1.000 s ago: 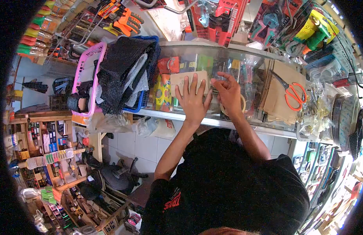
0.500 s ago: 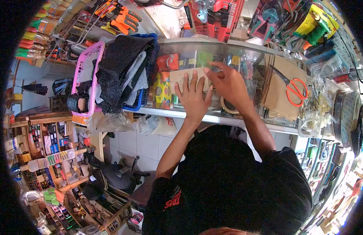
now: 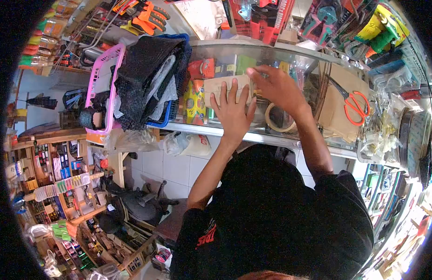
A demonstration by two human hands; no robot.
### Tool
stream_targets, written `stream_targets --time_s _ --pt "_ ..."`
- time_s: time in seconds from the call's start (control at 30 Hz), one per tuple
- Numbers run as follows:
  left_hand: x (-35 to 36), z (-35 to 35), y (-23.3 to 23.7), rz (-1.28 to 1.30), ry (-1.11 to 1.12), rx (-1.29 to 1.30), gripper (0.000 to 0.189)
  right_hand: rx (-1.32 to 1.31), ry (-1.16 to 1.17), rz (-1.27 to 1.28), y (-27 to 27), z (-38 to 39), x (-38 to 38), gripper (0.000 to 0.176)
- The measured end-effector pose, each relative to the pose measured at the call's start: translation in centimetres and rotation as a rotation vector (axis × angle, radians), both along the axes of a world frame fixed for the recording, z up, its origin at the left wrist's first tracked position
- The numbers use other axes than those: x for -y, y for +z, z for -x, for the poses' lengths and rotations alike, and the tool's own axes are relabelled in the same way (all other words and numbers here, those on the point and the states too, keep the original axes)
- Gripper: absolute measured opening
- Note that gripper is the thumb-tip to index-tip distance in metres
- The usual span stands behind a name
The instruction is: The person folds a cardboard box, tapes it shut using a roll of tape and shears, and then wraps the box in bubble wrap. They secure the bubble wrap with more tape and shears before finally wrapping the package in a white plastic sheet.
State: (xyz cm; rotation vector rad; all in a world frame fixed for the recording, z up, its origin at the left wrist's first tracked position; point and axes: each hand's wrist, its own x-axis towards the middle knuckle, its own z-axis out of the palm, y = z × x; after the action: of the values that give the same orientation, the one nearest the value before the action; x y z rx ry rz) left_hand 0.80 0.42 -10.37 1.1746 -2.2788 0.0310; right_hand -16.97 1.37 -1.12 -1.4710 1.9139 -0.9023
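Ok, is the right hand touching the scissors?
Apart: the head view shows the right hand clear of the scissors, with glass counter and brown sheets between.

From the left hand [image 3: 233, 114], a hand could pass over the glass worktop [image 3: 192, 129] toward nine o'clock, until the blue basket [image 3: 167, 115]. The right hand [image 3: 276, 87] bars two o'clock; a tape roll [image 3: 269, 116], three.

Pink basket [image 3: 114, 54]: at the glass counter's [image 3: 202, 131] left end
Blue basket [image 3: 165, 121]: beside it, piled with black wrap [image 3: 141, 70]
Orange-handled tools [image 3: 148, 19]: beyond the counter's far edge
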Motion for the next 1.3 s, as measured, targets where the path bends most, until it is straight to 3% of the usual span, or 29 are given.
stream_targets --time_s 0.23,0.33,0.43,0.53,0.63,0.73,0.83,1.13,1.3 --pt "-0.1 -0.1 0.3 0.002 -0.029 0.032 0.046 0.180 -0.075 0.049 -3.3 2.8 -1.1 0.041" --pt "-0.2 -0.1 0.6 -0.002 -0.032 0.065 0.046 0.056 -0.057 0.093 -2.9 2.4 -2.2 0.036" --pt "-0.2 -0.2 1.2 -0.023 -0.033 0.114 0.047 0.256 0.002 0.145 -4.2 1.6 -3.4 0.030" --pt "-0.1 -0.6 0.6 -0.020 -0.046 0.100 0.048 0.237 -0.002 0.147 -5.5 1.1 -3.3 0.030" --pt "-0.1 -0.3 0.9 -0.036 -0.039 0.074 0.048 0.390 -0.059 0.057 -4.3 0.5 -3.0 0.029" --pt "-0.2 -0.1 1.3 -0.064 -0.025 0.062 0.048 0.366 -0.054 -0.025 -5.1 0.9 -1.1 0.037" --pt "-0.2 -0.1 0.9 -0.026 -0.029 0.059 0.047 0.510 -0.051 -0.137 -5.3 1.2 0.7 0.038" --pt "-0.3 -0.1 0.9 -0.048 -0.018 0.063 0.045 0.469 0.285 -0.067 -7.5 3.3 3.2 0.040" --pt "-0.3 0.0 0.6 -0.028 -0.010 0.057 0.044 0.463 0.254 -0.094 -8.9 3.1 2.9 0.038"
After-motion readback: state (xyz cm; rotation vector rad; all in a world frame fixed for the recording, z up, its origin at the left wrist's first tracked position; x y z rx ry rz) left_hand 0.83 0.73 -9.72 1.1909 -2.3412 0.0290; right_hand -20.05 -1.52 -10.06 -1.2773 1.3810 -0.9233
